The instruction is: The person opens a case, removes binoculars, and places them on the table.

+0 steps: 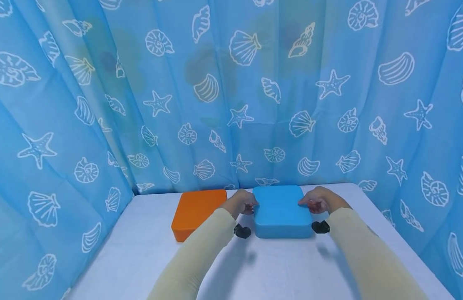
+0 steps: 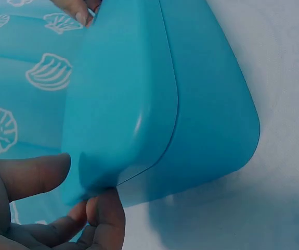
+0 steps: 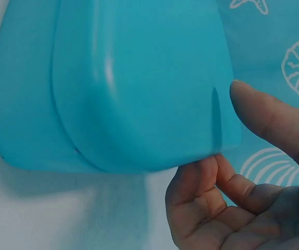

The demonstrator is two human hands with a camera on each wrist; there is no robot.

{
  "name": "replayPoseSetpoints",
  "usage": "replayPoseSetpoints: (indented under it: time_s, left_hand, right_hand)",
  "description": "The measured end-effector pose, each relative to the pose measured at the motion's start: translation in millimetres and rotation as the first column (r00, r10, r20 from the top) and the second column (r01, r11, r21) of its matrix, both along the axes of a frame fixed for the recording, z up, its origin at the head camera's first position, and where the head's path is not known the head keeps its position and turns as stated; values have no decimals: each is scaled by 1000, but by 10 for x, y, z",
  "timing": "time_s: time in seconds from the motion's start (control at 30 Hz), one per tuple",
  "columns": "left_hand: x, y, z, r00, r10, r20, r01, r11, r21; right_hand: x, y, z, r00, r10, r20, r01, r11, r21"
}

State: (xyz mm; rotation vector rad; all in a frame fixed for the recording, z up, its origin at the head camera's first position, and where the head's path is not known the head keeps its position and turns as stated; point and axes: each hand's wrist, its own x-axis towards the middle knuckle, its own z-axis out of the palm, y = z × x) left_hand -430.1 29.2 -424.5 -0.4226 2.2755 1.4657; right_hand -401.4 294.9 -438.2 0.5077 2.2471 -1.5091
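A light blue box [image 1: 282,230] with rounded corners sits on the white table, its blue lid [image 1: 279,204] on top with a thin seam around it. At the lid's left side, my left hand [image 1: 243,203] has curled fingertips under the edge near the seam and the thumb over the top. My right hand [image 1: 318,199] holds the opposite side likewise, its curled fingers [image 3: 193,179] against the lid's edge and its thumb by the top face. An orange box [image 1: 197,210] stands left of the blue one, partly hidden by my left hand and sleeve.
The white table [image 1: 134,258] ends at its back edge against a blue curtain [image 1: 254,91] printed with white shells and starfish. More curtain hangs on both sides. A small black piece [image 1: 242,231] shows below the left wrist, another black piece [image 1: 320,227] below the right.
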Motion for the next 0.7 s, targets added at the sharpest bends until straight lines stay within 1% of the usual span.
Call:
replayPoseSetpoints:
  time_s: [0.03, 0.17, 0.23, 0.3, 0.37, 0.4, 0.47, 0.57, 0.7]
  left_hand:
    - [-9, 5, -11, 1000, -6, 2, 6, 1000, -7]
    - [-25, 6, -60, 999, -33, -6, 32, 999, -25]
    - [-11, -10, -52, 999, -37, -14, 37, 999, -33]
    - [-3, -32, -37, 999, -37, -20, 36, 999, -40]
    - [-1, -51, -24, 999, -37, -24, 36, 998, -46]
    - [4, -58, -12, 999, -41, -27, 40, 998, -47]
    - [-8, -61, -14, 998, -54, -33, 52, 997, -50]
    - [-25, -63, -15, 997, -69, -38, 66, 996, -60]
    - [-46, -64, -16, 996, -76, -43, 74, 995, -61]
  right_hand:
    - [3, 6, 6, 1000, 12, -2, -12, 1000, 8]
    - [22, 8, 24, 999, 18, -27, -17, 999, 39]
    - [22, -5, 24, 998, 38, -54, -35, 997, 66]
    - [19, -25, 29, 996, 43, -81, -36, 996, 86]
    - [15, -34, 33, 991, 77, -106, -65, 992, 110]
    - [13, -35, 32, 990, 82, -113, -69, 991, 115]
    - [18, -30, 30, 989, 79, -123, -66, 992, 105]
    - [23, -12, 18, 986, 95, -136, -83, 992, 96]
    - [22, 18, 2, 984, 105, -141, -93, 992, 86]
